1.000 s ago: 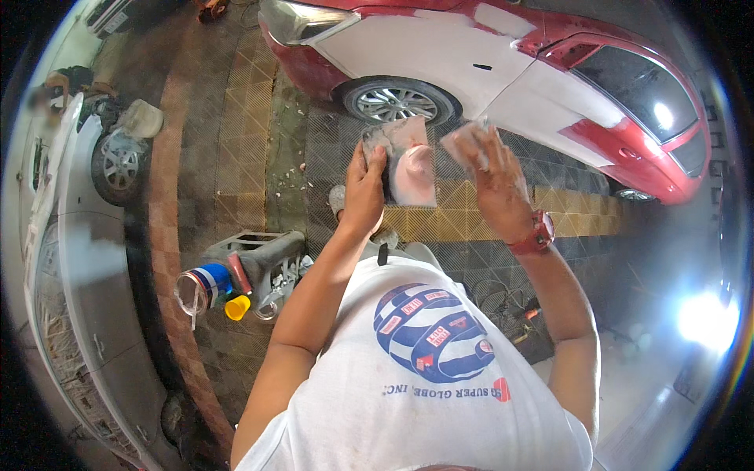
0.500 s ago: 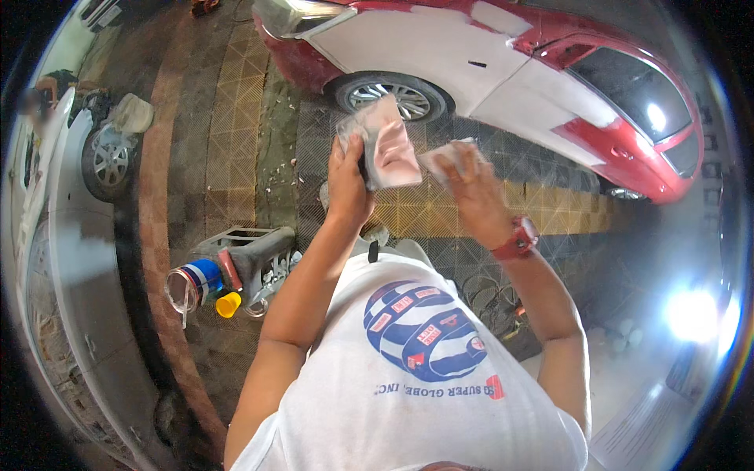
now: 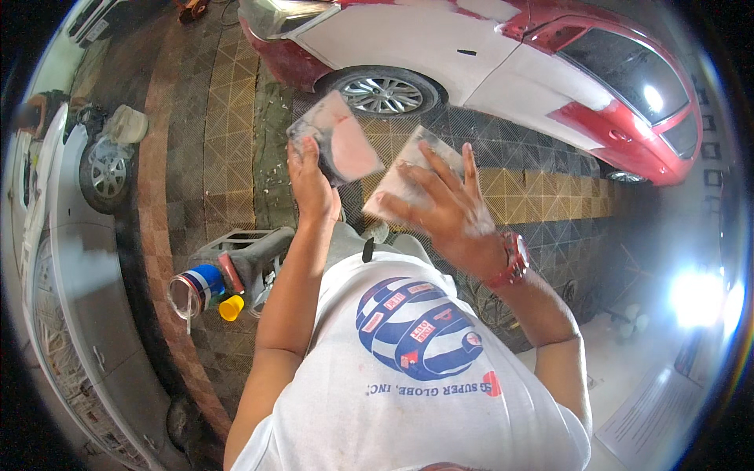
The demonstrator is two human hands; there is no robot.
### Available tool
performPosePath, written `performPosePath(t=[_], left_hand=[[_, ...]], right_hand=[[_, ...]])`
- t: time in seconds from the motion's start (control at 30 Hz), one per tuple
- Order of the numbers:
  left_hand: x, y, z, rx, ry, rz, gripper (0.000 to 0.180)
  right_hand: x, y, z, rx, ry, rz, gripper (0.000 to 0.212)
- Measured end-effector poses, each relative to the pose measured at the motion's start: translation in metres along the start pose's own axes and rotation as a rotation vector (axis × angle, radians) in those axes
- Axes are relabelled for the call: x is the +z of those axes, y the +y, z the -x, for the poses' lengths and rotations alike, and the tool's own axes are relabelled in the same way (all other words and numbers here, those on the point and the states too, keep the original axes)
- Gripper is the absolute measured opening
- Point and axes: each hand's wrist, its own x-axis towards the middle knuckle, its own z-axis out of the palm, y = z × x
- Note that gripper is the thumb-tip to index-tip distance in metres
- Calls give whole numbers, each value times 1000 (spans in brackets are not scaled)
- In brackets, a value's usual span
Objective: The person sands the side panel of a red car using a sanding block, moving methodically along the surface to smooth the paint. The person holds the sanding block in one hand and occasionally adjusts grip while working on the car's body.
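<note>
My left hand (image 3: 316, 177) grips a flat rectangular mixing board (image 3: 323, 119), thumb along its near edge. A broad smear of smooth pink paste (image 3: 353, 149) covers much of the board's upper face, with grey smudges around it. To its right, my right hand (image 3: 452, 200) holds a second thin, pale plate like a spreader (image 3: 391, 182), fingers spread over its face. Whitish-pink residue marks this plate and my fingers. The two plates are apart, with a narrow gap between them, held up in front of my waist. A red watch is on my right wrist.
A red car (image 3: 628, 141) with pale sanded or primed door panels stands ahead. A silver car (image 3: 71, 235) is along the left. Near my left forearm, a grey stool (image 3: 251, 245) stands beside a blue-and-white can (image 3: 206, 281) and a yellow cup (image 3: 231, 308). A bright lamp (image 3: 695, 298) shines at right.
The board in my left hand has moved left and tilted. My right hand has come nearer and turned, showing more of its plate. The paste looks smoother and more spread.
</note>
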Motion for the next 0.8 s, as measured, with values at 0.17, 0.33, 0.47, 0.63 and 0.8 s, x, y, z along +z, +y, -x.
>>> performPosePath(t=[0.17,0.33,0.47,0.63,0.8], left_hand=[[39,5,13,-261,-113,203,36],[26,-9,21,-334,-248,62,44],[42,-2,23,-367,-107,190,42],[40,0,12,-131,-1,-107,49],[48,9,16,-94,-39,-202,72]], right_hand=[[23,7,-2,96,211,-316,63],[34,65,-1,264,68,-76,69],[30,34,-13,343,222,-860,57],[24,43,5,631,240,-1673,46],[-1,54,2,507,63,-595,56]])
